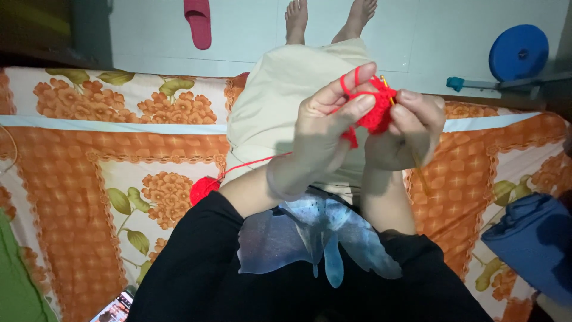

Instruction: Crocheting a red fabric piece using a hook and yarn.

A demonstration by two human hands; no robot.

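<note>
Over the lap, seen from the head camera:

- Left hand (325, 128): raised above the lap, fingers curled around the red crochet piece (376, 113); a loop of red yarn (348, 83) is wound over the forefinger, and thumb and fingers pinch the work's left edge.
- Right hand (411, 128): closed in a grip on a crochet hook (417, 161); the hook's yellowish tip shows just above the red piece, and its thin shaft runs down past the wrist, over the sheet.
- Red crochet piece: small, thick and rounded, held between both hands, touching the fingers of each, above the pale cloth on the knees.
- Yarn strand (256, 161): thin and red, running from the left hand down and leftward to the ball.
- Yarn ball (204, 189): red, round, lying on the bed sheet just beside the left forearm, touching the black sleeve's edge.
- Bed sheet (77, 161): orange and cream, printed with orange flower clusters and green leaves, spread to both sides of the body.
- Pale cloth (274, 101): beige, draped over the legs, reaching toward the bare feet (328, 21) on the floor.
- Black garment (196, 274): on the torso and upper arms, with a pale blue butterfly-like print at the chest.
- Slipper (198, 22): pink, on the light floor, well apart from the feet.
- Blue disc (518, 52): round, on the floor at the upper right.
- Blue cloth (530, 238): folded, on the sheet at the right edge.
- Phone (113, 309): at the lower left, screen lit, partly cut off by the frame.
</note>
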